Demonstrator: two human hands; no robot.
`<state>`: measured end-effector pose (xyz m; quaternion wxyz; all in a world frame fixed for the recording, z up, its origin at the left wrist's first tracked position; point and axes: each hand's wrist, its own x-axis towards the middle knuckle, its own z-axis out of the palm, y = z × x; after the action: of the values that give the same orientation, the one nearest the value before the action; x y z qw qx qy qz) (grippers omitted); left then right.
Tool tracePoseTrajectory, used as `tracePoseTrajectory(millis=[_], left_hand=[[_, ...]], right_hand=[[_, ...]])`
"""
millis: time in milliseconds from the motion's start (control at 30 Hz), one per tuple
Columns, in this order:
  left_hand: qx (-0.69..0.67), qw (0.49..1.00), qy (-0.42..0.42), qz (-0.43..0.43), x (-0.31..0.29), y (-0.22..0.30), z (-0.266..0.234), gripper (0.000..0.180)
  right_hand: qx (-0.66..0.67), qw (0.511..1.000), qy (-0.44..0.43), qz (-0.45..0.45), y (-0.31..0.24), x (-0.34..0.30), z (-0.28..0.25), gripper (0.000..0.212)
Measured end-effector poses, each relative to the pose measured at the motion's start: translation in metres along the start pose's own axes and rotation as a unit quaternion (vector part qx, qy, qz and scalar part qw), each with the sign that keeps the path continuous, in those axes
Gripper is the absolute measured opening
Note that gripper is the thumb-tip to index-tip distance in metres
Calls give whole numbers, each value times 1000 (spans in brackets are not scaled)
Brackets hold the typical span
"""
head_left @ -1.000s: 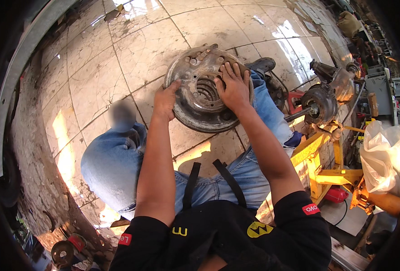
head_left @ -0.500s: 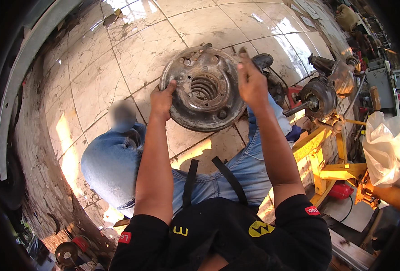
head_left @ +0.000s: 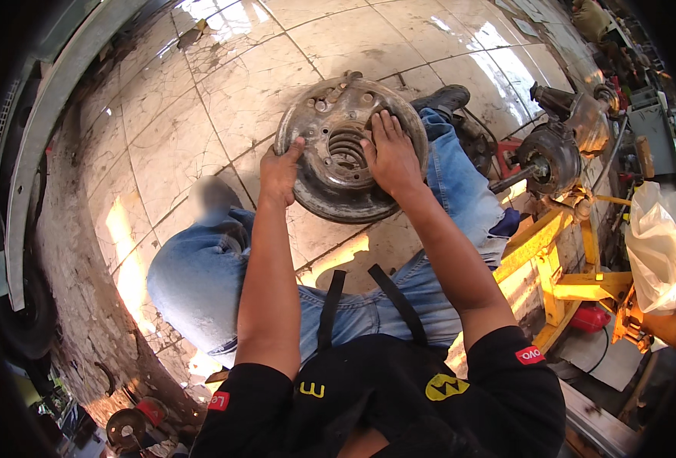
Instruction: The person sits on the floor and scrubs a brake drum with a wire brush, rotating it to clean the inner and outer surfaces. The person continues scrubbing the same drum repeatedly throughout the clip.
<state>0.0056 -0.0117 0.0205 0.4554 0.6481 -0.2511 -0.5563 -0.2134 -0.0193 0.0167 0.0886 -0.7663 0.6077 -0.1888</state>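
Note:
A round, worn metal brake backing plate with a central hole and several bolt holes lies over a coil spring, whose rings show through the hole. My left hand clasps the plate's left rim, thumb on top and fingers hidden beneath. On the right part of its face rests my right hand, palm down, fingers stretched out and thumb apart. A dark patch borders those fingers; I cannot tell whether it is a thin piece under them or shadow.
My bent legs in jeans frame the plate. At right stand an axle assembly, a yellow metal stand and a clear plastic bag. A curved metal beam runs along the left. Cracked tiles cover the floor.
My right hand has come down from above the plate's right edge onto its face, its fingers now laid out flat. The left hand keeps its hold on the rim.

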Motion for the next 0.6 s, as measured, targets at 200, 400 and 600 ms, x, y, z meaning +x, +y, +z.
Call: tracePoseTrajectory(millis=[200,400,600], left_hand=[[20,1000,12,16,-7,6,1,52],[-3,999,10,37,-5,2,1,51],[25,999,15,22,-5,7,2,47]], right_hand=[[-27,999,-11,-15,0,13,1,59],[-33,997,-64,-31,-2,-5,-11,63],[-29,999,-36,-26,-5,0,-8,64]])
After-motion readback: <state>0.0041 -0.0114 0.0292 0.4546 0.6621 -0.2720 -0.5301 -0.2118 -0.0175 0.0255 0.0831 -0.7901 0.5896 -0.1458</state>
